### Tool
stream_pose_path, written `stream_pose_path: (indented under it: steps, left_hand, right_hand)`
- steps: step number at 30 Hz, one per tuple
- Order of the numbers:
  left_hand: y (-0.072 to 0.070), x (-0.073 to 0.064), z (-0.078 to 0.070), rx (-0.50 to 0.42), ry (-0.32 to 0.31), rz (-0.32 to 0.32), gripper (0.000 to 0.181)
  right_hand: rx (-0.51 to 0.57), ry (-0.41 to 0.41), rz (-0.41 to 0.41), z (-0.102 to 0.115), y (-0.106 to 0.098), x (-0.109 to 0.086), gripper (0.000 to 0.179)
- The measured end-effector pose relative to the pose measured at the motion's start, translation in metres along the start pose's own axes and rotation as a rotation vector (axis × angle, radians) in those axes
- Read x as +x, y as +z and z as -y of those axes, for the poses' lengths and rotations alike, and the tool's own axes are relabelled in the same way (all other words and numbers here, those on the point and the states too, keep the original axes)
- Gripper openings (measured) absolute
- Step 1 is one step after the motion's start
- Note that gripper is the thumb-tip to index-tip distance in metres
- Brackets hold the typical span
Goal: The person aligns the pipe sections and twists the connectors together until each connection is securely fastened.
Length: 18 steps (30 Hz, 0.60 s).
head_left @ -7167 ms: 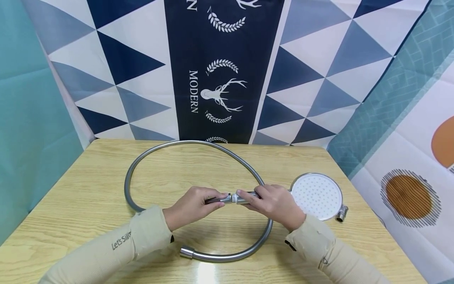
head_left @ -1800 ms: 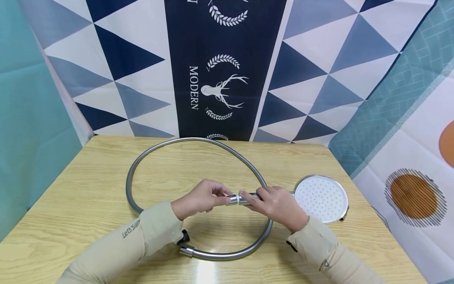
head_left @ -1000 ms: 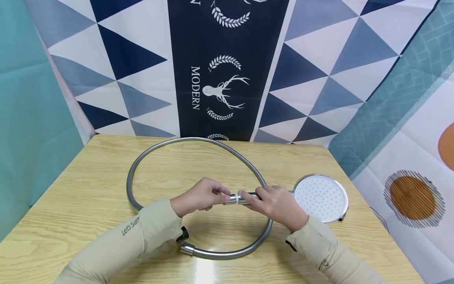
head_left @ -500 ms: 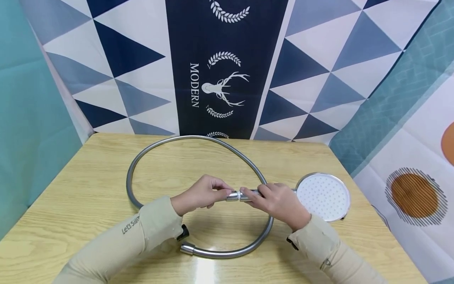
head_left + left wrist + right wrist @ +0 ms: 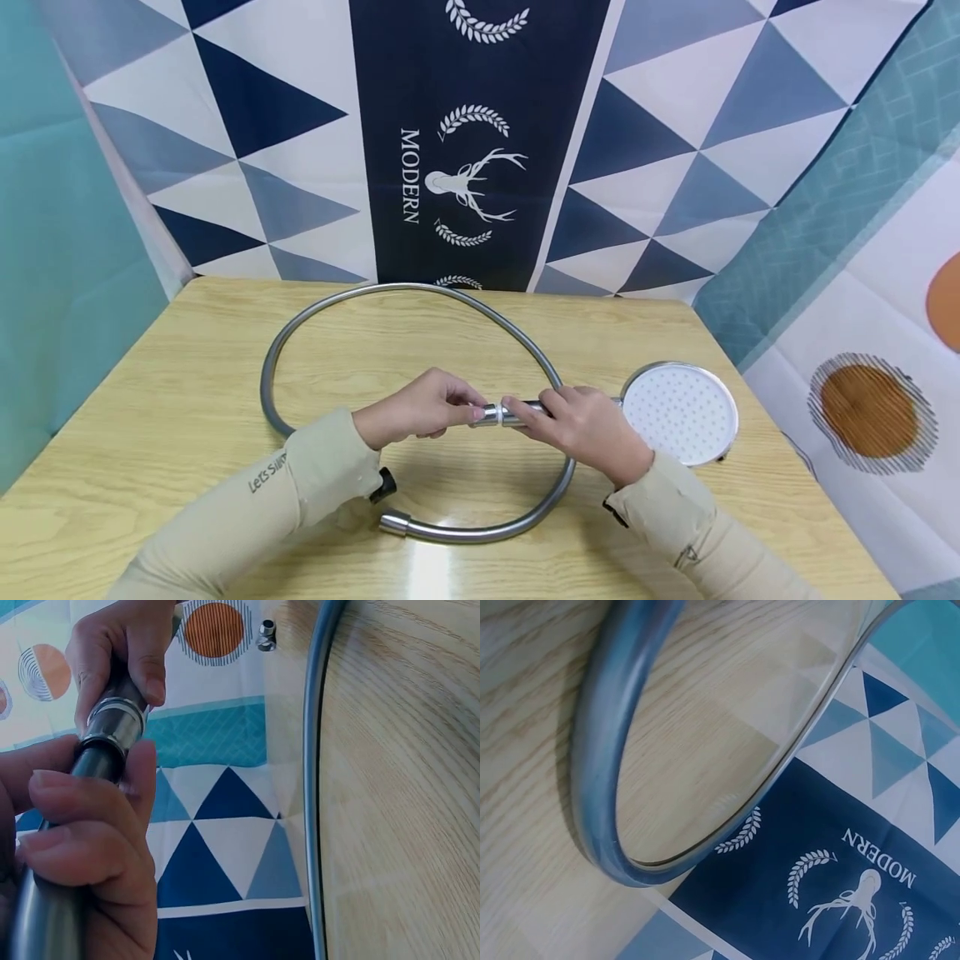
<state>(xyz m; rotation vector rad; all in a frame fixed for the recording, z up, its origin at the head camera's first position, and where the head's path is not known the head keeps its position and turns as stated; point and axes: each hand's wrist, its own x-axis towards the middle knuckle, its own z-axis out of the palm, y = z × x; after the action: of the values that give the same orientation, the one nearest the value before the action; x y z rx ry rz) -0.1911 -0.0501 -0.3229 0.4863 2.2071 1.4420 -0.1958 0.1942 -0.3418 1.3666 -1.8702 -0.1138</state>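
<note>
My left hand (image 5: 427, 406) pinches the chrome end nut (image 5: 489, 415) of a grey shower hose (image 5: 420, 287) between thumb and fingers. In the left wrist view the hose end (image 5: 52, 915) runs back through that hand's curled fingers. My right hand (image 5: 588, 429) grips the chrome handle of a round shower head (image 5: 678, 412), whose white nozzle face points up. Nut and handle meet end to end in line, with a narrow pale ring showing between them. The right wrist view shows only hose and surroundings, no hand.
The hose loops over the wooden table (image 5: 187, 383), passing below the right forearm. Its other metal end (image 5: 393, 523) lies near the front. A small chrome fitting (image 5: 266, 636) stands beyond, mostly hidden behind the shower head in the head view. Patterned cloth (image 5: 480, 150) hangs behind.
Compared with the oldest frame, the pale gap between nut and handle is narrower, and the shower head covers more of the small fitting. Lately the left fingers have shifted slightly around the nut.
</note>
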Motion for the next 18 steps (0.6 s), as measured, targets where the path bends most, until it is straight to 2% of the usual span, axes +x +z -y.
stream_pose_path:
  steps: [7,18]
  left_hand:
    - [0.0005,-0.0044,0.0013,-0.007,0.014,-0.090,0.017]
    - [-0.0012,-0.0064,0.0010,-0.040,0.070,-0.096,0.020]
  right_hand:
    - [0.007,-0.017,-0.053,-0.0010,0.0046,0.0045,0.033]
    - [0.011,-0.004,-0.065,-0.0028,0.0009,0.0048,0.033]
